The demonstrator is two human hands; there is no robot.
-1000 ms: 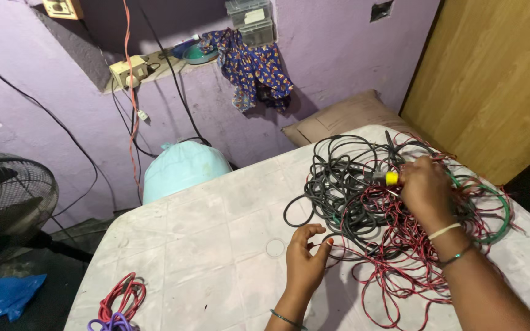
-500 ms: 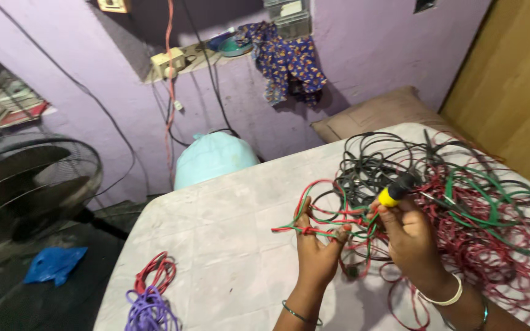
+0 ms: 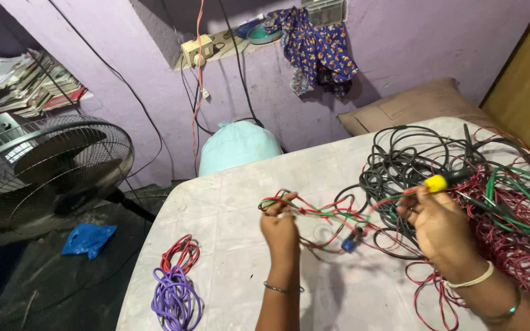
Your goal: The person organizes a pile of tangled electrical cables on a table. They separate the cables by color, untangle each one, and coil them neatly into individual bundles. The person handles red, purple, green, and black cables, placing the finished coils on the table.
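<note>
Head view: left hand [image 3: 279, 228] pinches red-and-green wires [image 3: 323, 213], stretched toward the right hand [image 3: 440, 227]. That hand grips a yellow-tipped tool [image 3: 438, 182], with the tangled cable pile [image 3: 461, 184] just beyond it.

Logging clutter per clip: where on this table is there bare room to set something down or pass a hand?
Free: the table top between the purple coil and the left hand, and the far edge near the pale blue sack. Crowded: the right half under the wire tangle around the right hand.
</note>
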